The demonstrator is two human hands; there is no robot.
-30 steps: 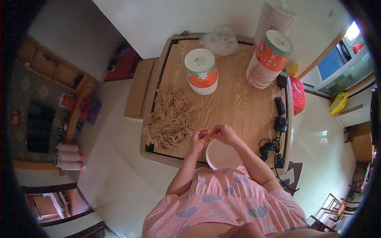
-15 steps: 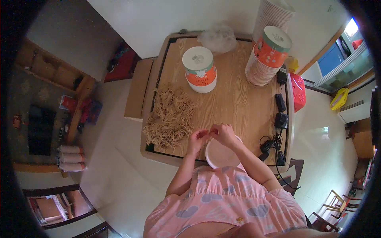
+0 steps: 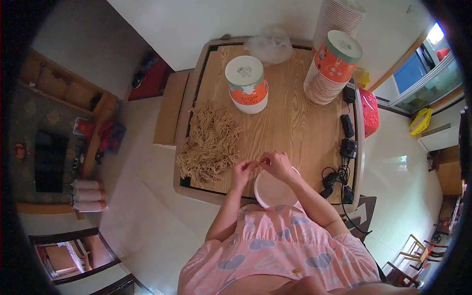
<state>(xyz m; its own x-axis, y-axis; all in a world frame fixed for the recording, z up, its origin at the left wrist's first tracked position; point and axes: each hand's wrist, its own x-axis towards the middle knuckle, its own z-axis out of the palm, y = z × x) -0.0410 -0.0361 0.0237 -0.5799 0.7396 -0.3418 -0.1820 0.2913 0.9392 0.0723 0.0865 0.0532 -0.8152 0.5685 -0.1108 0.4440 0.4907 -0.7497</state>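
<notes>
My left hand [image 3: 243, 173] and my right hand [image 3: 278, 164] meet at the far-left rim of a white paper bucket [image 3: 276, 191], at the table's near edge against my dress. Thumb and fingers of both hands are pinched together. Whatever lies between the fingertips is too small to make out. The bucket's pale inside faces up, and my right forearm crosses its right side. Just left of my hands lies a loose heap of tan twine cords [image 3: 209, 142]. Beyond it, an orange, green and white paper bucket [image 3: 247, 91] stands upside down.
A tall stack of white buckets [image 3: 322, 86] stands at the far right, an orange-and-green bucket [image 3: 337, 61] against it. Black adapters and cables [image 3: 340, 177] line the wooden table's [image 3: 287, 125] right edge. A clear plastic bag [image 3: 270, 46] lies at the back, a red stool [image 3: 368, 113] beyond the right edge.
My hands stay pinched at the bucket's rim, with only a slight shift of the fingers. Nothing on the table has visibly been moved.
</notes>
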